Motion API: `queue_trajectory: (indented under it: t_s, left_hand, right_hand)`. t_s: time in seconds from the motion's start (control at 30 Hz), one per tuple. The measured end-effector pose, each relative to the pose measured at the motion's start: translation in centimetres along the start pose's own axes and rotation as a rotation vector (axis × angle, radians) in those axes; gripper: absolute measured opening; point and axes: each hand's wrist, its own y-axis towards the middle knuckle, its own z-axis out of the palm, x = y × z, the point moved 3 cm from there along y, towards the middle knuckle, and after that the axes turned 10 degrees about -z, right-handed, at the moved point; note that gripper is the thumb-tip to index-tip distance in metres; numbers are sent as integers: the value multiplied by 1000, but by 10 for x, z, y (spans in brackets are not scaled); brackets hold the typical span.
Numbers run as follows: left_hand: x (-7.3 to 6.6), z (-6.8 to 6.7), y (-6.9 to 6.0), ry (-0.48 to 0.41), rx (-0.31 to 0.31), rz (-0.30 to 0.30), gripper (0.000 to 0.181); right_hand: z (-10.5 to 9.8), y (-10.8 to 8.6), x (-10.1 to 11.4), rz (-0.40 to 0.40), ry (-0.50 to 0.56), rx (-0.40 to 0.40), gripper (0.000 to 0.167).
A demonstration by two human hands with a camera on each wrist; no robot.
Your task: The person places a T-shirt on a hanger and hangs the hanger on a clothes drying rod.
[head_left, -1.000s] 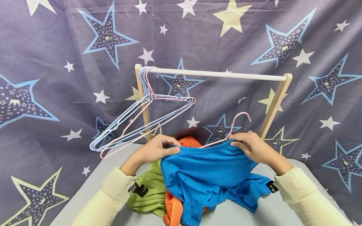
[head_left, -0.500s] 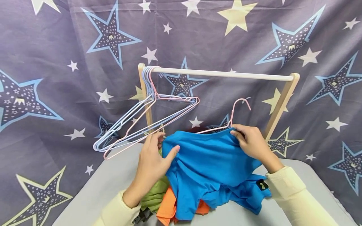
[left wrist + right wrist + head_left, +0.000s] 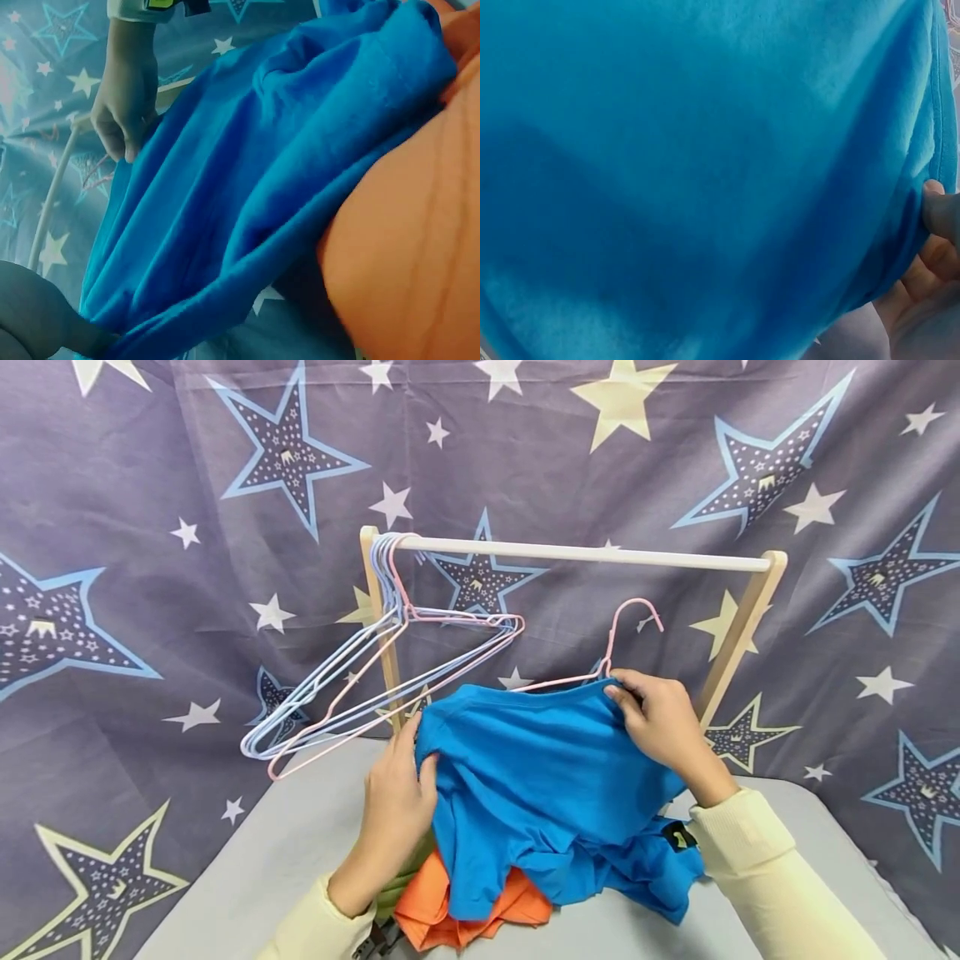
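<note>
A blue T-shirt [image 3: 540, 760] is held up between both hands, its lower part hanging in folds. From inside its neckline rises the hook of a pink hanger [image 3: 612, 635]; the hanger's far arm runs behind the collar edge and the rest is hidden by cloth. My right hand [image 3: 671, 731] pinches the collar beside the hanger's neck, thumb in front. At the left shoulder edge, my left hand [image 3: 393, 806] grips the cloth, thumb on the near side and fingers partly hidden. In the right wrist view, the right thumb [image 3: 939, 210] presses on the T-shirt's edge.
A small rack with a white rail [image 3: 585, 553] and wooden posts stands behind. Several blue and pink hangers [image 3: 330, 718] hang at its left end. Orange cloth [image 3: 472, 914] and green cloth [image 3: 393, 889] lie beneath the T-shirt on the grey surface [image 3: 285, 852].
Both hands and the T-shirt with its hanger have risen toward the rail. The left hand has let go of the collar, opened out, and taken hold at the left shoulder edge.
</note>
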Motion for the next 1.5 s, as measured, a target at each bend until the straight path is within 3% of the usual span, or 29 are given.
queue_trajectory:
  t_s: [0.17,0.33,0.57,0.77,1.07,1.23,1.5]
  left_hand:
    - [6,-7,7,40,-45,65,33]
    - [10,-17,16,46,-77,132,26]
    - [13,-37,33,28,-50,230,20]
    - [12,-52,44,-12,-60,313,11]
    - [12,-69,57,-30,-58,257,6]
    - [13,-69,61,-5,9,213,4]
    - [20,-62,58,20,122,185,9]
  right_hand:
    - [0,-1,0,-23,-6,-7,20]
    - [-3,-4,-2,-107,-31,-30,24]
    - [-9,-13,-6,-203,-69,-107,29]
    - [-9,-19,-9,-240,-84,-114,32]
    - [-2,-32,-12,-312,-84,-90,41]
    - [-1,-36,-9,-339,-58,-104,46]
    - [-4,-34,-3,-340,40,-150,34]
